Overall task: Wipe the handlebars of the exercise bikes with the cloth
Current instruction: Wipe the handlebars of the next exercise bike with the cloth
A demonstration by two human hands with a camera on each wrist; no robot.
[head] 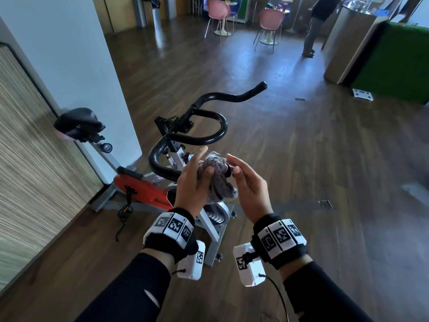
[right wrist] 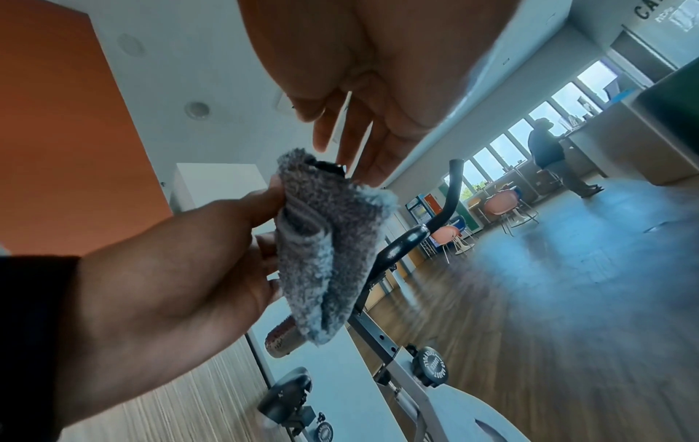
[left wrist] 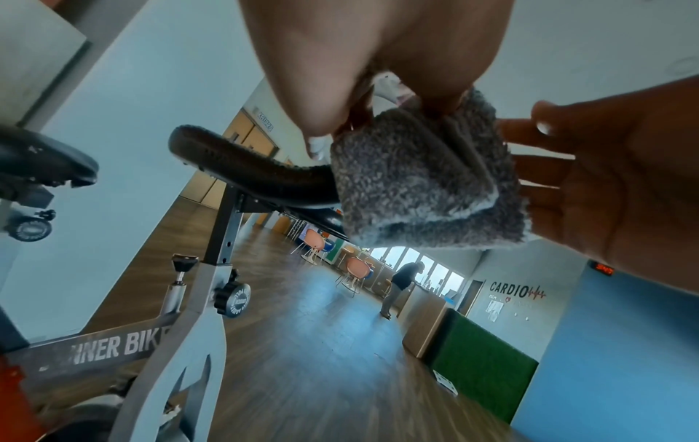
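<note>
A grey fluffy cloth [head: 218,180] [left wrist: 412,185] [right wrist: 325,239] is folded over the near end of the bike's black handlebars [head: 209,138] [left wrist: 242,167] [right wrist: 401,248]. The bar's black end cap [head: 228,171] pokes out of the cloth. My left hand [head: 204,162] [right wrist: 170,254] pinches the cloth between thumb and fingers, on the cloth's left side. My right hand [head: 233,162] [left wrist: 605,185] hovers just right of the cloth with relaxed, nearly straight fingers and holds nothing. Its fingertips are close to the bar end; I cannot tell whether they touch it.
The bike's black saddle [head: 79,123] and red flywheel cover [head: 144,189] are at my left, beside a white pillar [head: 69,54] and a wood-panelled wall. Wooden floor stretches ahead. A person [head: 318,24] stands at a far counter near pink chairs [head: 270,19]; a green block [head: 394,66] is at the right.
</note>
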